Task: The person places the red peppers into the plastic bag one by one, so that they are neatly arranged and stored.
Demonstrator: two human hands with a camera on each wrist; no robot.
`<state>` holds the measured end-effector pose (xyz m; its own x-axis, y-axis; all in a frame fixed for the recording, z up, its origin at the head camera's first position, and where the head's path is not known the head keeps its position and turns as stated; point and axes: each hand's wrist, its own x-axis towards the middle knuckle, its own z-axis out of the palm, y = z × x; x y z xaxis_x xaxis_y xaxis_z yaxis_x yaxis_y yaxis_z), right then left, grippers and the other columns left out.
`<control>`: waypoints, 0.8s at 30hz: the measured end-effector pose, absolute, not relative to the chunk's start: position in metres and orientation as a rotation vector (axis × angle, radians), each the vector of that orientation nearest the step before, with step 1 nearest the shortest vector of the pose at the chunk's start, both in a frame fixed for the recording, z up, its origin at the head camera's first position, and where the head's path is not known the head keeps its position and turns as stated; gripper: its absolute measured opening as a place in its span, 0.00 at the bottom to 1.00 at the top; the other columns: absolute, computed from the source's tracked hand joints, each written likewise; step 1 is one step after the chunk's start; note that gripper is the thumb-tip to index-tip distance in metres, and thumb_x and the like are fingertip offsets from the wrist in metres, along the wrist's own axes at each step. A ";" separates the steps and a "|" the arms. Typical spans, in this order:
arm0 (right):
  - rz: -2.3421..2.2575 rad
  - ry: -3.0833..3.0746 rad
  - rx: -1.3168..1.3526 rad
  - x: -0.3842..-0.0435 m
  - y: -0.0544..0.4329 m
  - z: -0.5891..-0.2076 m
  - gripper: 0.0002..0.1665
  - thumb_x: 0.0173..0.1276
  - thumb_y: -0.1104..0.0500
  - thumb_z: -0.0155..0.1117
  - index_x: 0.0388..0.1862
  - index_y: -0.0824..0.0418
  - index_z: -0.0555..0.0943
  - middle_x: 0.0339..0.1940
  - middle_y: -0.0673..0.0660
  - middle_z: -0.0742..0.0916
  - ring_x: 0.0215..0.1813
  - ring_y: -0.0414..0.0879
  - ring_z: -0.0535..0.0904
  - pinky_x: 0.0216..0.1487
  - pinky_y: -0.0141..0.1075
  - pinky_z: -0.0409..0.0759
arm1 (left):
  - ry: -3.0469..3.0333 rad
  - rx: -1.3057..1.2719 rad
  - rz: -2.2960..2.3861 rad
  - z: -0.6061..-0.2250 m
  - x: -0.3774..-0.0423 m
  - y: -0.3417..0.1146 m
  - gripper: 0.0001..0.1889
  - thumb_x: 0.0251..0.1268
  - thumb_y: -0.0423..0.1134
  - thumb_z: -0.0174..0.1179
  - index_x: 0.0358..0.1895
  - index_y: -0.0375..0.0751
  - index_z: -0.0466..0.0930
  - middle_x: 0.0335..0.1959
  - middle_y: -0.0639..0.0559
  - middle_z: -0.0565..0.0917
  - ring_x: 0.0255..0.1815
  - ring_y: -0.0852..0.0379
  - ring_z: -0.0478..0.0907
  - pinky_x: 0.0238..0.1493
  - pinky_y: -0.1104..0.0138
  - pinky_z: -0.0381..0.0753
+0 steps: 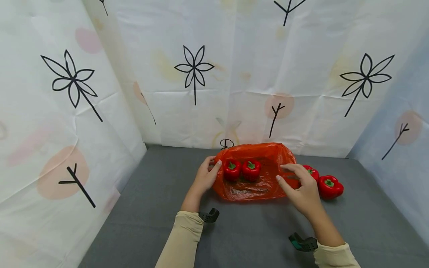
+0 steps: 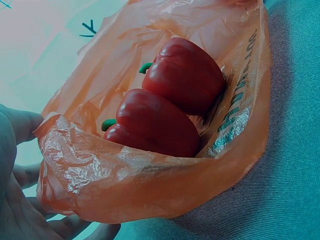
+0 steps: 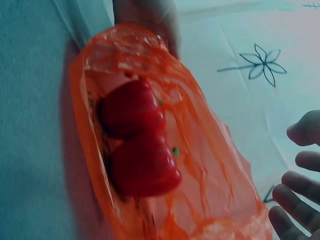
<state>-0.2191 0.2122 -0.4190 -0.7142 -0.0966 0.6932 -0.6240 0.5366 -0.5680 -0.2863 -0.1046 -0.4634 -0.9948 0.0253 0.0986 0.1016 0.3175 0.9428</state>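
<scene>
A crumpled red-orange plastic bag point(image 1: 258, 191) lies with its mouth spread wide. Inside it two red bell peppers with green stems, a left pepper point(image 1: 232, 170) and a right pepper point(image 1: 251, 170), sit side by side. My left hand point(image 1: 204, 176) holds the bag's left rim, thumb at the edge and fingers behind the plastic in the left wrist view. Over the bag's right end, my right hand point(image 1: 303, 191) hovers with fingers spread and nothing in it; the right wrist view shows its fingers point(image 3: 295, 205) apart from the plastic.
Two more bell peppers lie on the grey table point(image 1: 157, 208) right of the bag: a near pepper point(image 1: 330, 187) and a far pepper point(image 1: 311, 172) partly covered by my right hand. A white patterned cloth point(image 1: 231, 74) hangs behind the table and along both sides.
</scene>
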 end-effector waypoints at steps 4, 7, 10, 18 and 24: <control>1.106 -2.168 0.534 -0.217 0.225 -0.417 0.23 0.60 0.74 0.77 0.56 0.66 0.86 0.55 0.60 0.87 0.55 0.28 0.78 0.57 0.16 0.74 | -2.506 -0.106 -1.793 -0.463 -0.286 -0.105 0.28 0.82 0.58 0.55 0.75 0.48 0.71 0.69 0.42 0.79 0.67 0.41 0.79 0.68 0.43 0.80; 1.088 -2.154 0.514 -0.216 0.235 -0.414 0.23 0.60 0.75 0.76 0.55 0.69 0.85 0.54 0.62 0.87 0.55 0.27 0.78 0.56 0.15 0.75 | -2.511 -0.103 -1.792 -0.463 -0.286 -0.105 0.28 0.82 0.57 0.55 0.75 0.48 0.71 0.69 0.42 0.79 0.67 0.41 0.79 0.68 0.43 0.80; 1.088 -2.163 0.463 -0.216 0.244 -0.411 0.24 0.60 0.75 0.76 0.56 0.68 0.86 0.54 0.61 0.87 0.54 0.26 0.78 0.53 0.14 0.76 | -2.509 -0.097 -1.793 -0.463 -0.286 -0.104 0.28 0.82 0.57 0.55 0.75 0.48 0.71 0.69 0.42 0.79 0.67 0.41 0.79 0.68 0.43 0.80; 1.094 -2.189 0.244 -0.217 0.269 -0.406 0.20 0.66 0.69 0.75 0.57 0.65 0.86 0.54 0.37 0.84 0.52 0.22 0.77 0.54 0.11 0.72 | -2.505 -0.107 -1.794 -0.461 -0.284 -0.104 0.28 0.82 0.59 0.54 0.75 0.48 0.71 0.70 0.42 0.78 0.68 0.41 0.78 0.69 0.42 0.79; 1.071 -2.249 0.132 -0.218 0.290 -0.407 0.22 0.69 0.64 0.74 0.62 0.66 0.84 0.56 0.36 0.82 0.54 0.19 0.73 0.55 0.10 0.69 | -2.507 -0.101 -1.808 -0.460 -0.284 -0.105 0.28 0.82 0.59 0.54 0.75 0.48 0.71 0.70 0.43 0.78 0.68 0.41 0.78 0.69 0.43 0.79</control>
<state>-0.2177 0.2896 -0.4070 -0.7930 0.1731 0.5841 -0.3442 0.6638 -0.6640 -0.2843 -0.1047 -0.4602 -0.9967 0.0241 0.0777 0.0813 0.3145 0.9458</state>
